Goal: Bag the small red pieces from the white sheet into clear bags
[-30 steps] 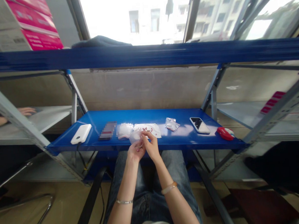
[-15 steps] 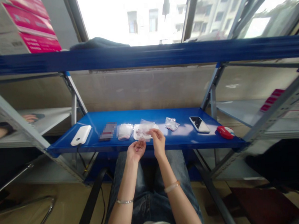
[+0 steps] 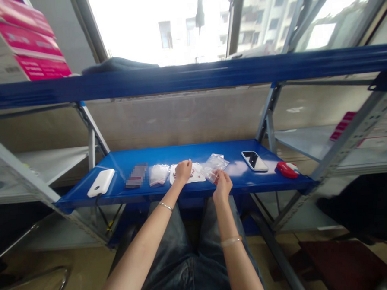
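My right hand [image 3: 222, 183] pinches a clear plastic bag [image 3: 208, 172] by its near edge, just right of a white sheet or shallow tray [image 3: 200, 178]. Behind that bag, and partly overlapped by it, lies another clear bag [image 3: 218, 159]. My left hand [image 3: 183, 169] is over the white sheet with its fingers curled closed; what they hold, if anything, is hidden. Small dark red pieces [image 3: 192, 172] lie scattered on the sheet beside the fingers. A pile of clear plastic bags [image 3: 159, 175] rests left of the sheet.
On the blue shelf [image 3: 168, 153] lie a white box-shaped device [image 3: 101, 182] with a cable, a blurred-out flat item [image 3: 136, 175], a phone [image 3: 254, 161] and a red-and-white object [image 3: 287, 169]. A blue beam [image 3: 190, 79] crosses above.
My left hand has moved up and right from the shelf's front edge onto the white sheet. My right hand has carried a bag rightward, uncovering the sheet and red pieces. The view has shifted slightly.
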### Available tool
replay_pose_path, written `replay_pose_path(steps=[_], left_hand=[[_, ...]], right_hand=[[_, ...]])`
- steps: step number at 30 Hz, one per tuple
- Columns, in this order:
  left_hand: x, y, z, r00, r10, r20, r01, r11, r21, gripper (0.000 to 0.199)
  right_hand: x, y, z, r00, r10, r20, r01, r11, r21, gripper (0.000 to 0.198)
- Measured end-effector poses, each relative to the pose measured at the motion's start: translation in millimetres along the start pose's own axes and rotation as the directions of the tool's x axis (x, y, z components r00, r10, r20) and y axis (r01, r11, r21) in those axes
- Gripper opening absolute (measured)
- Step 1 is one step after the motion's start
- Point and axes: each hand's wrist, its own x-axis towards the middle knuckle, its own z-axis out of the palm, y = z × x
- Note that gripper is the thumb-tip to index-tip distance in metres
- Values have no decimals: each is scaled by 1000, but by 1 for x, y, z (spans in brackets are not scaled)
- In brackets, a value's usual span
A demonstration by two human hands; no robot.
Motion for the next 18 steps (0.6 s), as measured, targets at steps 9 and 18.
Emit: replay_pose_path(steps=[9, 18], left_hand=[[-8, -8, 17, 969, 140, 202, -200, 927, 317, 39], [-8, -11, 19, 969, 172, 179, -230, 890, 393, 38]], right_hand=[[8, -4, -5, 998, 32, -57, -27, 996, 88, 20], [6, -4, -6, 996, 48, -75, -42, 996, 84, 26]])
